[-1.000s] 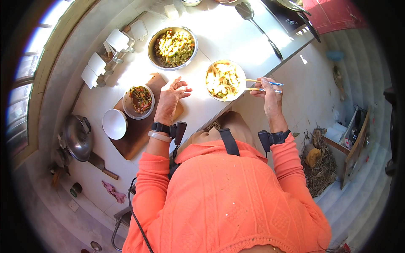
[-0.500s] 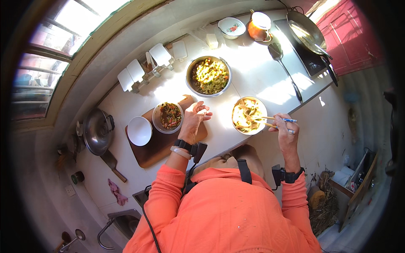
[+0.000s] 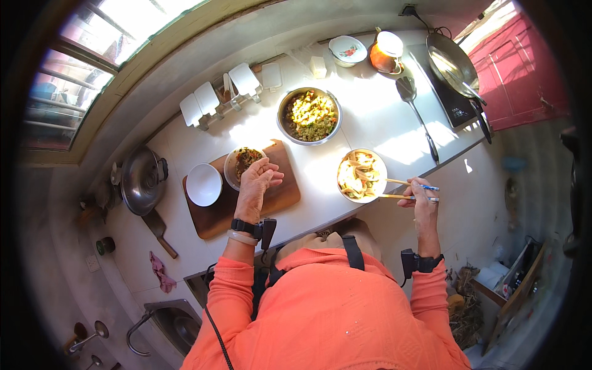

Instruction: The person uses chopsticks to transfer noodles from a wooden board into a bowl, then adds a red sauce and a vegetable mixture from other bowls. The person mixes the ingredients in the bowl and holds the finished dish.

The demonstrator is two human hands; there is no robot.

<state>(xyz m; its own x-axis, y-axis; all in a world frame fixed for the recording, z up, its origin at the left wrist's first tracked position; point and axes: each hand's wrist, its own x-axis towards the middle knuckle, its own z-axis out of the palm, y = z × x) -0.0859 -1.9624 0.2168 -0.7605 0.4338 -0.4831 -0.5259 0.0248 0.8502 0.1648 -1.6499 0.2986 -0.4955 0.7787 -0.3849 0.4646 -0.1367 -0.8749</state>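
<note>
My right hand [image 3: 423, 196] is closed on a pair of chopsticks [image 3: 399, 182], whose tips reach into the bowl of pale sliced food [image 3: 357, 177] near the counter's front edge. At the cutting board [image 3: 280, 179], my left hand [image 3: 254, 185] hangs over the near side of the bowl of chopped mixed vegetables [image 3: 247, 158] and partly hides it. Its fingers are loosely curled and a little apart, with nothing visible in them. Beside that bowl stands an empty white bowl [image 3: 204, 184]. Farther back is a metal bowl of chopped yellow and green filling [image 3: 310, 116].
A spatula [image 3: 416, 111] lies right of the metal bowl, before an induction cooker with a wok [image 3: 453, 66]. An orange-and-white pot [image 3: 386, 52] and lidded seasoning boxes [image 3: 206, 98] line the back. Left are a metal pan [image 3: 140, 179], a cleaver [image 3: 157, 234] and a sink [image 3: 176, 327].
My left hand has moved left and nearer, from beside the vegetable bowl to over it. My right hand has shifted slightly, and the chopsticks are spread wider at the bowl's right rim.
</note>
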